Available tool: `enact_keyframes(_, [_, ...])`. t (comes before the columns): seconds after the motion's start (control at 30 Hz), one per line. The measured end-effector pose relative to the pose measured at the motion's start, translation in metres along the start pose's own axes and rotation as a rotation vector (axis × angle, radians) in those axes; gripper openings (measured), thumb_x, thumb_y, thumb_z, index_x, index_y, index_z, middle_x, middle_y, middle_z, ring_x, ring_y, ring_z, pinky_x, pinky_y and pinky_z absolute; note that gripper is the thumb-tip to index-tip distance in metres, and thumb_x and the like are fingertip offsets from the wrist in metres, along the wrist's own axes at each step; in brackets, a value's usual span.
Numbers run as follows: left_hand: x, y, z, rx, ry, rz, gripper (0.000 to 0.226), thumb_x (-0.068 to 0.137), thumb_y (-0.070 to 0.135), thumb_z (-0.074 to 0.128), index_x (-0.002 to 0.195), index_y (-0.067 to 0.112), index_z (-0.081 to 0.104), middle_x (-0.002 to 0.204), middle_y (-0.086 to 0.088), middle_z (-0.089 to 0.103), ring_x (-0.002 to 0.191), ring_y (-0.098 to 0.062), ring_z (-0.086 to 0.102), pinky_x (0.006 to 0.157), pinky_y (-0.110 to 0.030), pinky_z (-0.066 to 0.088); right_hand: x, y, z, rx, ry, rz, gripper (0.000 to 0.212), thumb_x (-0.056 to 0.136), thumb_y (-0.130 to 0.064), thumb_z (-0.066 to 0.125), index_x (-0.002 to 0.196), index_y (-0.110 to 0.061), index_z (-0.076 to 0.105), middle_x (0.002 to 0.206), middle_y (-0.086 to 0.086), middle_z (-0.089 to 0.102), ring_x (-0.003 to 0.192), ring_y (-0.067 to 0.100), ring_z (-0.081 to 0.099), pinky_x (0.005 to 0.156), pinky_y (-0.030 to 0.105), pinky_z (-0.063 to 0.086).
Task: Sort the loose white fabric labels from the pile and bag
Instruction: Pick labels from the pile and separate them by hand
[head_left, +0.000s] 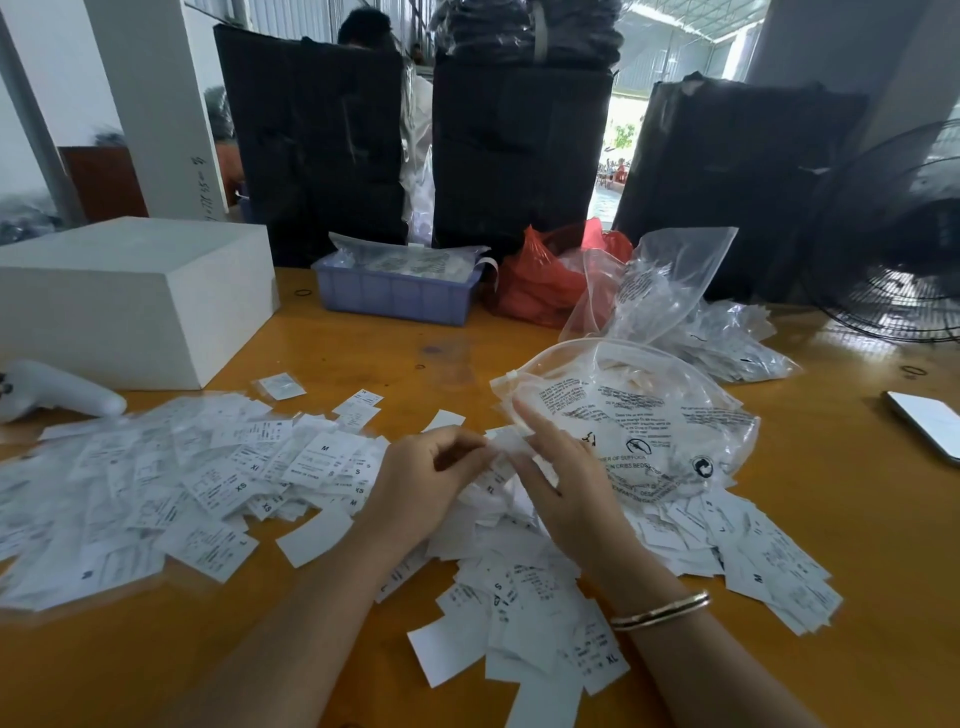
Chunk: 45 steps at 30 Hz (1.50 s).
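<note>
Loose white fabric labels (218, 478) with printed size letters lie spread over the orange table (363, 343), from the far left to the lower right. A clear printed zip bag (639, 415) holding more labels rests just right of centre. My left hand (421, 483) curls its fingers round a small white label (506, 441) at the middle of the pile. My right hand (561, 478) meets it from the right, thumb and fingers on the same label, index finger stretched out toward the bag's edge. A gold bangle (660, 610) sits on my right wrist.
A white box (130, 296) and a white tool (52, 392) stand at left. Behind are a blue tray (395, 296) of bagged labels, a red bag (545, 280) and more clear bags (675, 296). A phone (930, 421) and a fan (904, 244) are at right. Black wrapped bundles (519, 150) line the back.
</note>
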<state>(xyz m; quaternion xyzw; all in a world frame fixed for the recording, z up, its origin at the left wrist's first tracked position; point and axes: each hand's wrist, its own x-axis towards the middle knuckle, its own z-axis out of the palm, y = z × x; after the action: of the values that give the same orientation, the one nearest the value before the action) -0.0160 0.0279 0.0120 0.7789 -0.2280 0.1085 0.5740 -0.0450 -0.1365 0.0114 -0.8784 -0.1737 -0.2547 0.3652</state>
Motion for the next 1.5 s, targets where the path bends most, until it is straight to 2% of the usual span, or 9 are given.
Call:
enact_keyframes(0.1, [0.002, -0.001, -0.001, -0.044, 0.050, -0.024, 0.004, 0.081, 0.034, 0.065, 0.084, 0.034, 0.068, 0.077, 0.022, 0.070, 0.074, 0.003, 0.065, 0.065, -0.010, 0.048, 0.001, 0.000, -0.003, 0.090, 0.082, 0.114, 0.032, 0.091, -0.026, 0.060, 0.100, -0.053, 0.047, 0.089, -0.029, 0.060, 0.098, 0.002, 0.059, 0.085, 0.028, 0.046])
enact_keyframes(0.17, [0.003, -0.001, 0.000, -0.032, 0.069, -0.016, 0.005, 0.083, 0.031, 0.066, 0.083, 0.035, 0.068, 0.078, 0.022, 0.070, 0.076, 0.003, 0.065, 0.065, -0.009, 0.048, 0.001, -0.003, -0.002, 0.085, 0.072, 0.064, 0.027, 0.089, -0.019, 0.064, 0.090, -0.045, 0.055, 0.082, -0.032, 0.060, 0.089, -0.008, 0.060, 0.078, 0.012, 0.045])
enact_keyframes(0.43, [0.002, -0.001, -0.006, 0.042, 0.067, -0.046, 0.014, 0.086, 0.024, 0.066, 0.081, 0.036, 0.067, 0.076, 0.027, 0.067, 0.072, 0.008, 0.062, 0.061, -0.007, 0.047, 0.002, -0.012, 0.003, 0.108, -0.115, 0.060, 0.014, 0.091, -0.021, 0.060, 0.101, -0.024, 0.069, 0.092, -0.024, 0.061, 0.091, -0.008, 0.055, 0.083, 0.016, 0.044])
enact_keyframes(0.53, [0.004, 0.000, -0.019, 0.061, 0.262, -0.099, 0.006, 0.087, 0.030, 0.063, 0.084, 0.034, 0.064, 0.067, 0.016, 0.066, 0.052, 0.005, 0.055, 0.045, -0.011, 0.043, 0.015, -0.011, -0.008, 0.069, 0.015, 0.103, 0.019, 0.092, -0.026, 0.051, 0.107, -0.029, 0.061, 0.094, -0.027, 0.054, 0.089, -0.013, 0.051, 0.081, 0.010, 0.043])
enact_keyframes(0.67, [0.009, -0.007, -0.050, 0.296, 0.600, -0.166, 0.010, 0.091, 0.026, 0.061, 0.097, 0.021, 0.067, 0.083, 0.010, 0.065, 0.068, 0.001, 0.055, 0.054, -0.012, 0.039, 0.053, 0.016, -0.036, -0.046, 0.427, 0.209, 0.023, 0.093, -0.010, 0.049, 0.106, -0.021, 0.065, 0.096, -0.013, 0.060, 0.086, 0.005, 0.059, 0.082, 0.019, 0.050])
enact_keyframes(0.8, [0.008, -0.020, -0.073, 0.582, 0.770, -0.236, 0.013, 0.092, 0.024, 0.061, 0.100, 0.018, 0.068, 0.092, -0.005, 0.070, 0.074, -0.016, 0.055, 0.072, -0.032, 0.045, 0.094, 0.065, -0.058, -0.496, 0.082, 0.569, 0.037, 0.090, -0.004, 0.044, 0.116, -0.018, 0.065, 0.117, 0.004, 0.065, 0.096, 0.024, 0.061, 0.087, 0.042, 0.051])
enact_keyframes(1.0, [0.005, -0.038, -0.073, 1.016, 0.576, -0.416, 0.029, 0.087, 0.016, 0.066, 0.116, 0.020, 0.063, 0.105, -0.009, 0.067, 0.097, -0.027, 0.053, 0.080, -0.039, 0.028, 0.086, 0.086, -0.051, -0.760, -0.463, 0.564, 0.027, 0.092, -0.027, 0.054, 0.101, -0.004, 0.064, 0.109, 0.014, 0.062, 0.099, 0.030, 0.057, 0.086, 0.036, 0.046])
enact_keyframes(1.17, [0.008, -0.031, -0.062, 1.048, 0.523, -0.267, 0.027, 0.086, 0.018, 0.065, 0.113, 0.017, 0.064, 0.114, -0.011, 0.063, 0.109, -0.032, 0.051, 0.088, -0.047, 0.033, 0.081, 0.076, -0.049, -0.727, -0.308, 0.553, 0.018, 0.087, -0.011, 0.055, 0.099, -0.010, 0.068, 0.101, 0.010, 0.064, 0.089, 0.028, 0.060, 0.079, 0.036, 0.050])
enact_keyframes(1.5, [0.006, -0.010, -0.022, 0.635, 0.156, 0.087, 0.016, 0.092, 0.018, 0.060, 0.105, 0.020, 0.069, 0.101, 0.008, 0.066, 0.100, -0.011, 0.053, 0.088, -0.027, 0.042, 0.074, 0.069, -0.053, -0.487, 0.187, 0.412, 0.015, 0.090, -0.022, 0.057, 0.087, -0.012, 0.069, 0.095, 0.002, 0.067, 0.094, 0.024, 0.055, 0.087, 0.038, 0.039])
